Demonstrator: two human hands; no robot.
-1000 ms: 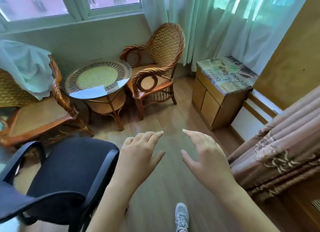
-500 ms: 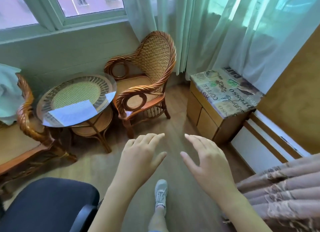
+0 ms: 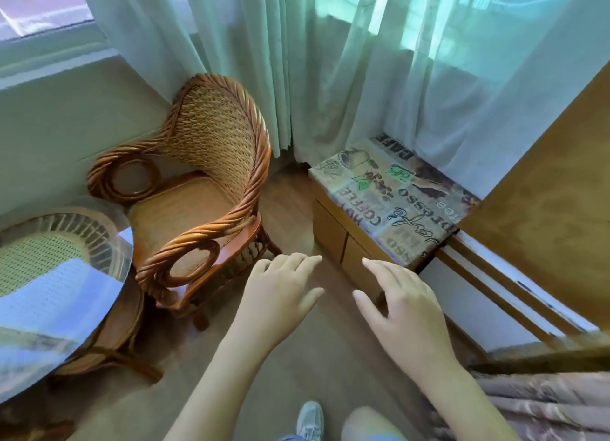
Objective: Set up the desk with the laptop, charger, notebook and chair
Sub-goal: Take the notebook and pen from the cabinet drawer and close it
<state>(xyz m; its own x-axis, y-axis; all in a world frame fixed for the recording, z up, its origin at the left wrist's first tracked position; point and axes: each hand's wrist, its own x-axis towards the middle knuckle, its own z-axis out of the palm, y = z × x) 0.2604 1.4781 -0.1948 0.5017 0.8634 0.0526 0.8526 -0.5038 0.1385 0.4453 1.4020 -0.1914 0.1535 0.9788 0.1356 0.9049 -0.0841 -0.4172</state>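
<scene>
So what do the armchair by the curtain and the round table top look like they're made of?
The armchair: apparently rattan or wicker, judging by its woven back and twisted rope-like arms, with a glossy orange-brown varnish. The round table top: seemingly clear glass, since it mirrors the bright window, laid over a woven cane panel.

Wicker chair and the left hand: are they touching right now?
Apart. In the head view the left hand hangs open in mid-air over the floor, and a strip of floor shows between its fingers and the wicker chair armrest.

Chair (image 3: 211,163) was woven rattan with glossy twisted arms, round bench (image 3: 66,275) had a shiny glass top, curtains (image 3: 330,61) sheer cloth.
</scene>
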